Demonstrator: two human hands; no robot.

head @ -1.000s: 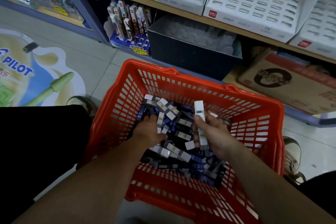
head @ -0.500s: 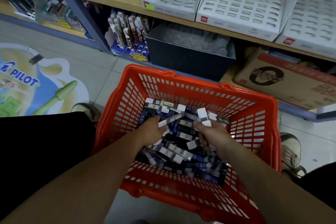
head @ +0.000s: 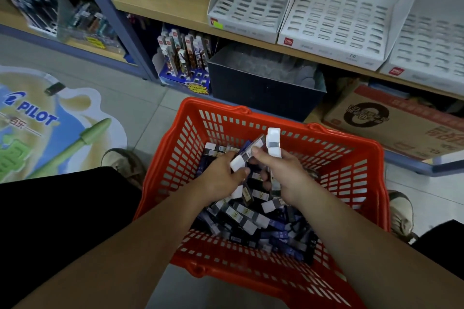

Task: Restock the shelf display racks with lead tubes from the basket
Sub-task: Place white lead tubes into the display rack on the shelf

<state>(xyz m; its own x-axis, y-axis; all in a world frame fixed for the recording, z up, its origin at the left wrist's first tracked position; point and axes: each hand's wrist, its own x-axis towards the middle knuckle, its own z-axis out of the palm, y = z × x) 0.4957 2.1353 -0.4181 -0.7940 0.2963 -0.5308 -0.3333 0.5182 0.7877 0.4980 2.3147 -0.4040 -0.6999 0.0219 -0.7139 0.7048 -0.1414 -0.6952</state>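
A red plastic basket [head: 351, 183] sits on the floor in front of me, holding several dark lead tubes [head: 251, 218] with white caps. My left hand [head: 221, 178] is inside it and pinches one tilted lead tube [head: 247, 153] above the pile. My right hand [head: 283, 173] grips a bunch of tubes upright, with a white cap [head: 273, 142] sticking out above the fingers. Both hands nearly touch over the middle of the basket. White slotted display racks [head: 334, 22] stand on the wooden shelf above, their slots bare.
A dark bin [head: 263, 88] of clear items and a blue pen display [head: 185, 63] stand under the shelf. A cardboard box [head: 391, 120] lies at right. My shoes [head: 400, 213] flank the basket. A Pilot floor sticker [head: 37, 118] covers the tiles at left.
My left hand lifted a tube out of the pile and brought it up toward the right hand. The right hand rose slightly with its bunch. The view tilted up toward the shelf.
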